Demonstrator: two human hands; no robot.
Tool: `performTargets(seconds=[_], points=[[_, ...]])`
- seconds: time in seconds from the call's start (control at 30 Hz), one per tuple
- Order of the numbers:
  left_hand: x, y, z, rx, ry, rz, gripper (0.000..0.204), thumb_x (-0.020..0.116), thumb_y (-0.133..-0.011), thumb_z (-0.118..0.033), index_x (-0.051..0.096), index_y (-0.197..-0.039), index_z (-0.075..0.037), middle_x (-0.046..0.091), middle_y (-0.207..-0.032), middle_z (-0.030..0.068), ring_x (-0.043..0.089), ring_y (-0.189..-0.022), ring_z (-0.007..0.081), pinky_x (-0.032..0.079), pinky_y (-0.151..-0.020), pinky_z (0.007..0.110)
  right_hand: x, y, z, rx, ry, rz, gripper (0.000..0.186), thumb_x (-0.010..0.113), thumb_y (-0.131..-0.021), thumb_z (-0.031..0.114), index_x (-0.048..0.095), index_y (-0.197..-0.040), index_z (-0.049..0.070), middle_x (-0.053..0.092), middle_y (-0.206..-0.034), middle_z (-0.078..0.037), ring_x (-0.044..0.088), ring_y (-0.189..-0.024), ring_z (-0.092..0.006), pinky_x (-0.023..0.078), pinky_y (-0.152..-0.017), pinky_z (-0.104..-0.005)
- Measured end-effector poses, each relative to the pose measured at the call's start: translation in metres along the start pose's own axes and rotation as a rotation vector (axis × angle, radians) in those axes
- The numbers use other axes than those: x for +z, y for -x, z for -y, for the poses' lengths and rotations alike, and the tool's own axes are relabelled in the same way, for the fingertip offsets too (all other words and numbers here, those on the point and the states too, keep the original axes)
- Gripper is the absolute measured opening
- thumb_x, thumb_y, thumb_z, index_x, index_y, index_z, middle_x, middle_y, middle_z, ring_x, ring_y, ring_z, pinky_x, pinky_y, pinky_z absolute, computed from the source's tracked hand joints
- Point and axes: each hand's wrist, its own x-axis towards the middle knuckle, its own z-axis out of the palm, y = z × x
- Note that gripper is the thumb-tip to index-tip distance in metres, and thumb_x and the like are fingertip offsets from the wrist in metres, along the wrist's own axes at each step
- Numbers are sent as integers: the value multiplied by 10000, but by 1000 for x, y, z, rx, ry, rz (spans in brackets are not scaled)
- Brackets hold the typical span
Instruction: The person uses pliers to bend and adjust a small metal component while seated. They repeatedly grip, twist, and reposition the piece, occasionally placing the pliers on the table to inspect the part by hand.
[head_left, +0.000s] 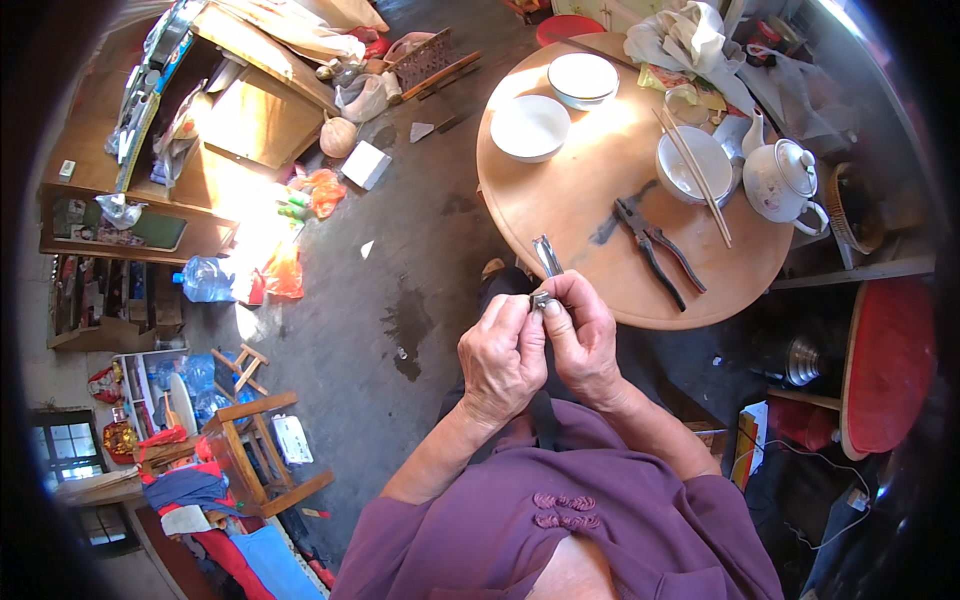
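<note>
In front of my chest, both hands are closed and meet fingertip to fingertip. My left hand (500, 355) pinches a small metal piece (540, 299) between thumb and fingers. My right hand (585, 340) presses thumb and forefinger on that same piece from the other side. A slim, shiny metal strip with a forked end (546, 256) sticks out beyond the right fingers; whether it joins the small piece is hidden. Just past my hands, a pair of pliers (650, 246) with dark handles lies on the round wooden table (570, 215), its handles toward me.
On the table stand a white bowl (530, 128), stacked bowls (583, 78), another bowl (680, 178) with chopsticks (697, 172) across it, and a white teapot (777, 185). A wooden stool (265, 455) lies at the left, near a water bottle (208, 280). A red round board (890, 370) leans right.
</note>
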Motion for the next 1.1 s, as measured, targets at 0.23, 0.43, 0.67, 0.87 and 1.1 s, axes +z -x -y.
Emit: performTargets(seconds=[0.23, 0.43, 0.67, 0.87, 1.1], points=[[-11, -7, 6, -140, 196, 65, 103, 516, -932, -128, 511, -869, -45, 557, -802, 160, 578, -706, 393, 459, -590, 444, 21, -7, 4, -221, 238, -104, 69, 538, -854, -27, 554, -916, -2, 506, -775, -109, 502, -643, -220, 417, -581, -324], [-27, -10, 19, -94, 128, 129, 101, 535, -932, -159, 570, -954, -67, 601, -809, 150, 610, -669, 375, 481, -556, 436, 33, -8, 9, -230, 258, -88, 63, 533, -860, -18, 552, -918, -3, 501, -770, -112, 500, -642, -224, 422, -589, -328], [-35, -18, 19, 10, 155, -36, 214, 535, -909, -58, 634, -1091, -5, 681, -854, 187, 690, -751, 336, 541, -656, 358, 43, -10, 7, -234, 328, -39, 77, 542, -864, -10, 557, -939, -14, 532, -792, -137, 535, -670, -264, 444, -619, -346], [-36, -18, 29, 209, 163, -124, 221, 556, -855, 5, 624, -1053, 76, 671, -790, 204, 686, -674, 318, 539, -612, 352, 42, -7, 20, -52, 268, 34, 81, 562, -899, 28, 576, -960, -22, 588, -828, -117, 573, -734, -186, 462, -662, -286], [-46, -21, 43, 437, 204, -195, 246, 574, -826, 12, 614, -1054, 98, 621, -672, 131, 612, -527, 240, 485, -499, 337, 47, -2, 37, 111, -72, 141, 99, 542, -956, 63, 586, -980, -22, 584, -872, -12, 513, -814, -57, 452, -722, -209]])
